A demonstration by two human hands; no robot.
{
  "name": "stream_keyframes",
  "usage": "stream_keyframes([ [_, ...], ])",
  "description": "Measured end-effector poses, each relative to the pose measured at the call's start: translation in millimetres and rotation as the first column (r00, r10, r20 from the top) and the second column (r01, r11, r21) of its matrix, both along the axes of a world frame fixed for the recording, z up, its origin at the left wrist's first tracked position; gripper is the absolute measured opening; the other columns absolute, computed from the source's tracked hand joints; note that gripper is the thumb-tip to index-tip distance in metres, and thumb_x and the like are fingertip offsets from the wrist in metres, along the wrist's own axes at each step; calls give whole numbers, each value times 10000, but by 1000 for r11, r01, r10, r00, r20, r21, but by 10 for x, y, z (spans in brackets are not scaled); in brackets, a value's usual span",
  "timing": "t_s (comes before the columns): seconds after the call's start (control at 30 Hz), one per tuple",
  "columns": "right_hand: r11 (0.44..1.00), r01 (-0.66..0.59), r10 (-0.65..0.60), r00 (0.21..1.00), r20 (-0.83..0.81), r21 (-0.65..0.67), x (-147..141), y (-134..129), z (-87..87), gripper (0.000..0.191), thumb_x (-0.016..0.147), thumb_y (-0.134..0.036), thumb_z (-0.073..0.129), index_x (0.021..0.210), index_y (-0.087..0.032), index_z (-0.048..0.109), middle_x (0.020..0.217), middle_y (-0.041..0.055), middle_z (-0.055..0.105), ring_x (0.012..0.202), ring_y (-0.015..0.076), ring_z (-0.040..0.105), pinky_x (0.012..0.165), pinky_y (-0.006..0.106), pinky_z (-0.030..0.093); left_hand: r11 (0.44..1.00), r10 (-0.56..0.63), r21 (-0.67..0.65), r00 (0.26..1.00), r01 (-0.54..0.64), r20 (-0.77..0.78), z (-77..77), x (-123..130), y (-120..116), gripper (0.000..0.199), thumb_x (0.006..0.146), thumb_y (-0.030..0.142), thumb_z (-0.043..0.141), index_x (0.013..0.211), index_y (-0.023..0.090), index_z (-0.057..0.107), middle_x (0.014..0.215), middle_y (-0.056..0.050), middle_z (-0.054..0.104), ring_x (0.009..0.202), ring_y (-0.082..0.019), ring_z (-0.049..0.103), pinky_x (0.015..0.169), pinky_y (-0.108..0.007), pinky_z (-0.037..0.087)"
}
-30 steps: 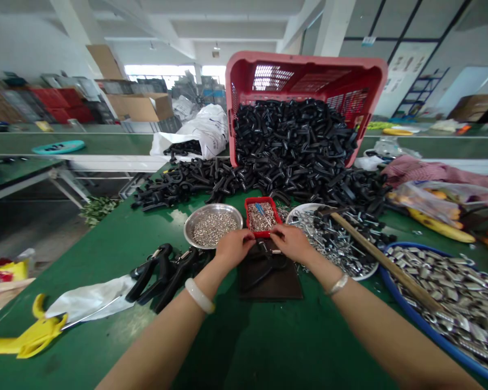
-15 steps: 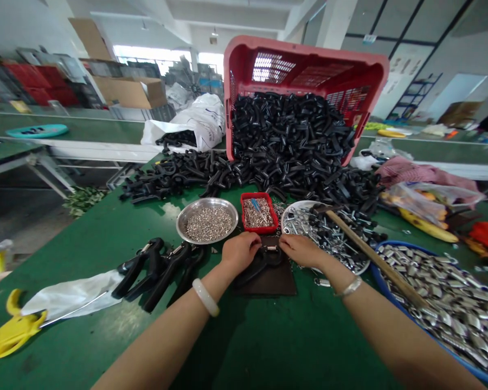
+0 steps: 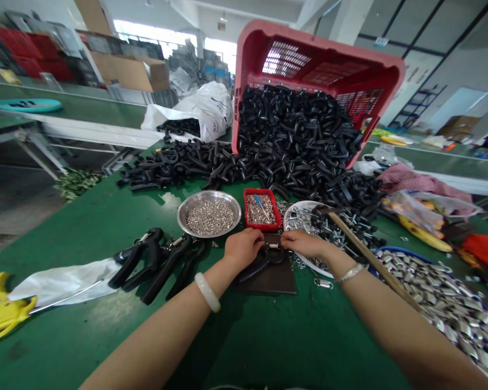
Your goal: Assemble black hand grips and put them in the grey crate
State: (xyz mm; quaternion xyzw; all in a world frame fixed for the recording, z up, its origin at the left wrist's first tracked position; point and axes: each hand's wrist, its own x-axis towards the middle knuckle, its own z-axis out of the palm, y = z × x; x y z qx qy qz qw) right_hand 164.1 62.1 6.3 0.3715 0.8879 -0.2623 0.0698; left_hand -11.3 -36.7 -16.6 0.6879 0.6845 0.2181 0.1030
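A black clamp (image 3: 264, 262) with a small coil spring (image 3: 273, 246) at its top lies on a dark square plate (image 3: 282, 279). My left hand (image 3: 244, 248) has its fingers closed at the clamp's upper left side. At the upper right side, the fingers of my right hand (image 3: 303, 242) are pinched together; what is between them is too small to tell. Just beyond the hands stand a red tray (image 3: 262, 226) of small pins and a metal bowl (image 3: 181, 216) of small rivets. A white dish (image 3: 288, 223) of metal parts is partly behind my right hand.
Several assembled black clamps (image 3: 158, 262) and a yellow clamp (image 3: 8, 311) lie at the left. A hammer (image 3: 361, 249) slants across the right side, over a blue basin (image 3: 398, 249) of metal pieces. Behind, a tipped red crate (image 3: 319, 46) spills black parts.
The view has shifted slightly. Both hands stay at the clamp, with their fingers in nearly the same places.
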Motion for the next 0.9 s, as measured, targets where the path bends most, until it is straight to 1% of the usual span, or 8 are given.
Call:
stream_keyframes([
  [0.13, 999, 7, -7, 1000, 3, -33, -10, 23, -12, 126, 717, -204, 446, 670, -160, 554, 650, -1, 561, 618, 122, 469, 537, 208, 327, 1000, 2, 31, 1000, -2, -6, -26, -6, 7, 124, 797, 317, 504, 874, 259, 584, 913, 35, 612, 808, -129, 564, 598, -221, 358],
  [0.33, 999, 6, -5, 1000, 31, -38, -28, 12, 16, 129, 722, -207, 444, 679, -160, 556, 641, -5, 553, 615, 119, 467, 532, 202, 323, 1000, 9, 19, 1000, -9, -7, -30, -1, 11, 122, 795, 318, 504, 870, 261, 582, 909, 37, 608, 806, -130, 566, 583, -227, 350],
  [0.57, 999, 30, -34, 993, 110, 35, -123, 11, 52, 128, 713, -224, 502, 609, -164, 549, 587, 1, 541, 548, 117, 441, 493, 220, 278, 1000, 6, 17, 1000, -6, 4, -27, 0, -2, 127, 794, 313, 508, 875, 258, 588, 918, 25, 612, 814, -136, 566, 602, -227, 361],
  [0.67, 997, 54, -62, 990, 124, 63, -83, 33, 53, 183, 718, -282, 535, 578, -166, 546, 536, -4, 524, 513, 115, 427, 475, 224, 271, 999, -2, 37, 1000, 1, 23, -15, -21, -3, 120, 783, 302, 521, 861, 258, 601, 907, 24, 625, 809, -145, 569, 609, -230, 369],
  [0.73, 991, 90, -101, 988, 116, 96, -35, 16, 58, 241, 741, -352, 524, 598, -162, 558, 538, 1, 533, 514, 120, 438, 473, 227, 285, 999, -12, 41, 998, 10, 66, 7, -40, 15, 122, 776, 297, 530, 854, 259, 615, 907, 20, 633, 816, -149, 567, 637, -233, 379],
  [0.77, 983, 132, -141, 987, 72, 125, -15, -9, 62, 272, 756, -385, 507, 619, -158, 568, 552, 8, 547, 523, 124, 453, 477, 229, 299, 999, -17, 43, 995, 13, 103, 21, -48, 30, 126, 774, 297, 531, 850, 258, 623, 908, 17, 636, 818, -151, 566, 654, -236, 383],
  [0.83, 963, 222, -202, 970, -134, 154, -1, -91, 69, 302, 781, -414, 480, 705, -149, 604, 634, 28, 600, 585, 139, 510, 520, 238, 355, 999, -38, 32, 975, 32, 219, 50, -59, 75, 137, 770, 300, 532, 830, 241, 640, 883, 6, 645, 796, -150, 564, 674, -244, 386],
  [0.9, 959, 258, -186, 889, -419, 121, -34, -197, 70, 271, 788, -384, 493, 824, -158, 636, 778, 40, 649, 707, 148, 565, 626, 252, 413, 997, -73, -6, 909, 82, 410, 76, -59, 124, 146, 756, 293, 545, 810, 204, 647, 822, -6, 649, 745, -141, 559, 671, -245, 390],
])
